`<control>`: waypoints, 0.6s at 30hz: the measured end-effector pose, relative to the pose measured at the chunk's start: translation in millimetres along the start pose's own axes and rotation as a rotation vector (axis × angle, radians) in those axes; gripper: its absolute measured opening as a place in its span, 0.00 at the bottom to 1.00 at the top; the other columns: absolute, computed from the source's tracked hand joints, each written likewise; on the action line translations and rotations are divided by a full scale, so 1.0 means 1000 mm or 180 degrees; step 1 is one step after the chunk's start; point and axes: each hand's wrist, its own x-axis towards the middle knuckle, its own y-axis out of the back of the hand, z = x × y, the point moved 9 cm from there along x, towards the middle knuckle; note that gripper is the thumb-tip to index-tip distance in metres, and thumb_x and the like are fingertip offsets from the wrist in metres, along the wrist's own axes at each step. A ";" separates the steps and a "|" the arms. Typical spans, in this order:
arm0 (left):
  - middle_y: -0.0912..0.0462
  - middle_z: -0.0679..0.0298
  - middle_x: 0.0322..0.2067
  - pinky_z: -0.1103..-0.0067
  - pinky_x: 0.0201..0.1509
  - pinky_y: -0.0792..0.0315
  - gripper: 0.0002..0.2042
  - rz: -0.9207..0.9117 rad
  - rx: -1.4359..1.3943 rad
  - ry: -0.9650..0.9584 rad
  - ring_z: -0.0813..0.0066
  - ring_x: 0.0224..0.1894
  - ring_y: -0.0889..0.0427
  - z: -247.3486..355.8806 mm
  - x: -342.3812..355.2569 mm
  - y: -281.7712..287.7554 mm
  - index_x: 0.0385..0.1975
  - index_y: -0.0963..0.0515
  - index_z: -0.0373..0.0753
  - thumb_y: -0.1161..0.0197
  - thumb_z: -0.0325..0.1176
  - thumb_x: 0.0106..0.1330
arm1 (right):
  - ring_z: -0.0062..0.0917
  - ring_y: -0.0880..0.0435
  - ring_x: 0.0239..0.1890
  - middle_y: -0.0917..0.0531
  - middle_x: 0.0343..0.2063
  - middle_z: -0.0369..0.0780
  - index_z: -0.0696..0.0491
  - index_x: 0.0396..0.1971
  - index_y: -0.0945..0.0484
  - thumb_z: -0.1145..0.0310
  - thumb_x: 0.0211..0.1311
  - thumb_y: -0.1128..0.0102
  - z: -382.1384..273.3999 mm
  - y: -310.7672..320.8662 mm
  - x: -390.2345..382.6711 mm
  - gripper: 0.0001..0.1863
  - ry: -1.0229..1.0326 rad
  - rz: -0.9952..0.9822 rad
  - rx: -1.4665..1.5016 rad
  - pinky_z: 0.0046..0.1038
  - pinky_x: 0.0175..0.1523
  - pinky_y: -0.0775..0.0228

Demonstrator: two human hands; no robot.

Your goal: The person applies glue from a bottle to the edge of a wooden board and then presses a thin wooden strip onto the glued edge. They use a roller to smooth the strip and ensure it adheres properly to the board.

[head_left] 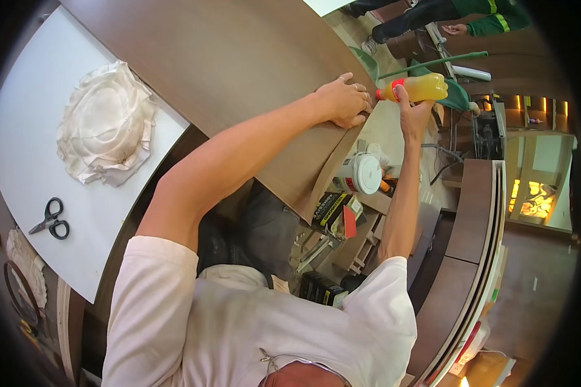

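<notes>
- Head view, far left: a pair of dark-handled metal scissors [49,220] just lying on a smooth white surface [26,142].
- Next to that, same surface, there's a crumpled off-white roundish bundle [107,122], kinda ruffled at the rim.
- Then a big smooth brown panel [219,58], with the left hand [345,100] resting on it near the edge, fingers loosely spread, not gripping anything.
- Lower down, past the panel's edge: a black-and-yellow box [329,209] and a white round-lidded bucket [366,173].
- Right hand [414,117] is wrapped around a clear plastic bottle of yellow liquid [427,87], tipped sideways, red cap pointing left, near the panel's edge.
</notes>
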 end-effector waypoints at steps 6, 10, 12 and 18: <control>0.26 0.70 0.62 0.54 0.76 0.50 0.18 0.0145 -0.0183 -0.0043 0.70 0.70 0.36 0.000 -0.002 0.007 0.55 0.23 0.51 0.46 0.46 0.68 | 0.30 0.17 0.46 0.19 0.44 0.43 0.59 0.55 0.34 0.59 0.57 0.27 0.015 -0.002 0.010 0.33 0.0037 0.0245 0.0114 0.30 0.54 0.28; 0.25 0.70 0.61 0.53 0.76 0.50 0.17 0.0199 -0.0249 -0.0020 0.69 0.70 0.36 -0.002 -0.003 0.007 0.53 0.22 0.50 0.45 0.45 0.68 | 0.31 0.17 0.46 0.19 0.45 0.44 0.59 0.55 0.34 0.59 0.57 0.26 -0.006 -0.008 0.004 0.33 0.0158 0.0115 0.0347 0.30 0.52 0.26; 0.25 0.70 0.60 0.54 0.76 0.50 0.16 0.0211 -0.0241 -0.0033 0.68 0.70 0.35 0.000 -0.003 0.008 0.53 0.22 0.50 0.45 0.45 0.68 | 0.31 0.17 0.46 0.20 0.45 0.44 0.60 0.54 0.34 0.60 0.57 0.26 -0.003 -0.005 0.004 0.33 0.0138 0.0159 0.0190 0.30 0.52 0.25; 0.23 0.70 0.57 0.54 0.74 0.46 0.15 0.0305 -0.0189 -0.0022 0.68 0.67 0.32 0.002 -0.001 0.011 0.50 0.21 0.50 0.45 0.45 0.68 | 0.29 0.19 0.47 0.20 0.44 0.42 0.59 0.54 0.33 0.62 0.58 0.27 0.014 0.020 0.004 0.30 0.0080 0.0726 0.0179 0.30 0.56 0.28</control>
